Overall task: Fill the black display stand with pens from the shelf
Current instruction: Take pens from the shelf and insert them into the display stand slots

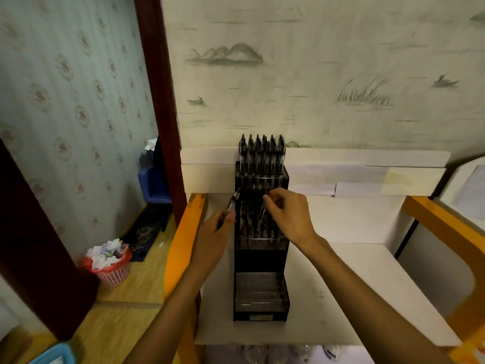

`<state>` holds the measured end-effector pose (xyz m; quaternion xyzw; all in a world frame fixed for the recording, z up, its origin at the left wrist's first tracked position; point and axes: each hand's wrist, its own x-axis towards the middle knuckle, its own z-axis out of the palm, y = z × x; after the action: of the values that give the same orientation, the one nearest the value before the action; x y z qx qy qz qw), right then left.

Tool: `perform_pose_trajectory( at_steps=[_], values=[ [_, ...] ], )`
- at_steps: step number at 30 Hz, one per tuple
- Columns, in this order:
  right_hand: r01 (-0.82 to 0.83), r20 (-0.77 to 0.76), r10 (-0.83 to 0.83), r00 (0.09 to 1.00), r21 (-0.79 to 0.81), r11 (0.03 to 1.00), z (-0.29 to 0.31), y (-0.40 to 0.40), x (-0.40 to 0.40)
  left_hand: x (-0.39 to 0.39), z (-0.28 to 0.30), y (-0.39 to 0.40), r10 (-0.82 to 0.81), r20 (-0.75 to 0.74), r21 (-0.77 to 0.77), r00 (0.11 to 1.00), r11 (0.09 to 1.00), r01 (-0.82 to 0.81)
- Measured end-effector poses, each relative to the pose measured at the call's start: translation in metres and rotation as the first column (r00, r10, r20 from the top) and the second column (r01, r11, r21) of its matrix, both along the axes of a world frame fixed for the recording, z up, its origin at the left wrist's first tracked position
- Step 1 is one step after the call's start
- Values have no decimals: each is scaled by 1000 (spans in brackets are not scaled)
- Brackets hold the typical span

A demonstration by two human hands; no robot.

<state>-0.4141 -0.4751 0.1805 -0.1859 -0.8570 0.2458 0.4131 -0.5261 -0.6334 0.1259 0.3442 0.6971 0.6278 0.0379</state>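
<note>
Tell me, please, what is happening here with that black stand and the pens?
A person is stocking the black display stand, which sits on a white shelf. The left hand holds a pen beside the stand, and the right hand pinches another pen over the middle tier. The back row of pens and the middle tier look filled; the lowest front tier holds none yet.

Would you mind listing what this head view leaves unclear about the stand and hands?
- Middle tier of the black display stand: right hand covers it; free slots uncountable.
- Right hand's grasp: fingertips blurred against dark pens.
- Items under the shelf: cut off by the bottom edge, blurred.
</note>
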Motion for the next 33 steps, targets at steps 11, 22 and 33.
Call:
perform_pose_trajectory(
  at_steps=[11,22,33],
  values=[
    [-53,175,50,983,13,998,-9,2,-8,8,7,3,7,-8,43,1000,999,-6],
    [-109,130,183,975,-439,892,-30,0,-2,12,8,11,-53,-57,10,997,999,53],
    [-445,-307,332,892,-726,525,-12,3,15,22,7,27,-138,-184,-165,973,980,108]
  ],
)
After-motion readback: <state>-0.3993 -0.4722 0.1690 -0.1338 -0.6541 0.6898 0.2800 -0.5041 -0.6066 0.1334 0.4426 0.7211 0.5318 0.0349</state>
